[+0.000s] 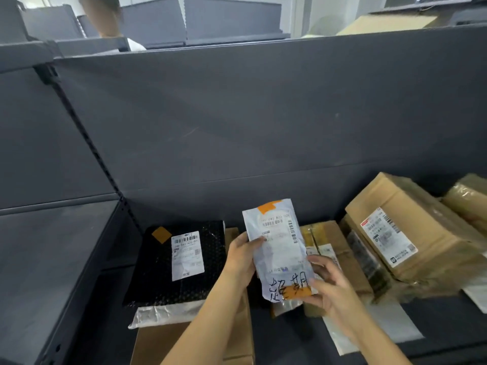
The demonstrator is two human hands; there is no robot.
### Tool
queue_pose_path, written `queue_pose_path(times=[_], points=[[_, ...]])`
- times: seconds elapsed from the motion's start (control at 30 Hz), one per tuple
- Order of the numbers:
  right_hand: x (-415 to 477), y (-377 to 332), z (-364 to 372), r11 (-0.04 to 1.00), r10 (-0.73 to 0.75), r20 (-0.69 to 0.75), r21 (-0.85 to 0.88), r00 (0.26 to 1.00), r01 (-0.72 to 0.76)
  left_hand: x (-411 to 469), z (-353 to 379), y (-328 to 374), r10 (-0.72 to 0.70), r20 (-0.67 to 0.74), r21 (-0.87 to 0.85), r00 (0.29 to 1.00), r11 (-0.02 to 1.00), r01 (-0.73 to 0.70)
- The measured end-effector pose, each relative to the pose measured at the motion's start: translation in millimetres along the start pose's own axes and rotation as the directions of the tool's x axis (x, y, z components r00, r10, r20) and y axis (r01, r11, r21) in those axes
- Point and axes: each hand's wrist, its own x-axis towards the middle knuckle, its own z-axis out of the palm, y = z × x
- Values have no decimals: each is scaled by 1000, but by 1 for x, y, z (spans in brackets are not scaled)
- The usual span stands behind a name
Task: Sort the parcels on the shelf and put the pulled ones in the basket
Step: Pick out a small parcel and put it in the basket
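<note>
Both hands hold a white plastic mailer parcel (pixel 279 246) upright above the dark grey shelf (pixel 79 259). It carries a barcode label, orange tape at top and bottom, and black handwritten characters near its lower end. My left hand (pixel 241 255) grips its left edge, thumb on the front. At the parcel's bottom right corner, my right hand (pixel 328 285) pinches it. To the left lies a black bubble-wrap parcel (pixel 158 267) with a white label. No basket is in view.
Cardboard boxes lie on the shelf: a large labelled one (pixel 411 233) at right, a taped one (pixel 329 238) behind the held parcel, another (pixel 168 343) in front. A grey back panel (pixel 237 114) rises behind. A person (pixel 105 19) stands beyond the shelving, upper left.
</note>
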Motion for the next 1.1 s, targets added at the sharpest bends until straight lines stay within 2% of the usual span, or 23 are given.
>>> queue_pose_path(times=[0.1, 0.2, 0.33, 0.43, 0.57, 0.73, 0.83, 0.93, 1.03, 1.1], points=[[1, -12, 1, 1000, -31, -93, -3, 995, 31, -10, 1, 2, 48, 79, 60, 996, 997, -53], [5, -26, 8, 994, -77, -151, -90, 986, 64, -23, 7, 0, 24, 189, 166, 982, 985, -56], [4, -40, 14, 963, -130, -115, -252, 985, 98, -35, 10, 0, -25, 268, 228, 963, 973, -39], [1, -53, 12, 942, -155, -64, -311, 986, 128, -39, 10, 7, -16, 237, 234, 971, 971, -41], [-4, -70, 7, 892, -144, 80, -421, 986, 165, -36, 9, 20, 63, 130, 133, 990, 988, -81], [-9, -77, 6, 892, -128, 124, -420, 984, 169, -38, 10, 21, 111, 113, 201, 987, 971, -132], [-14, -76, 3, 940, -74, 111, -325, 991, 107, -39, 9, 20, 132, 84, 181, 988, 973, -145], [-23, -67, -8, 951, -13, 110, -305, 994, 47, -38, 7, 19, 136, 56, 157, 989, 977, -143], [-29, -44, -25, 932, 5, -4, -362, 1000, -6, -36, 11, 12, 98, 28, 115, 995, 988, -101], [-35, -25, -38, 942, 4, -100, -335, 995, -38, -35, 19, -2, 44, 59, 82, 997, 995, -49]])
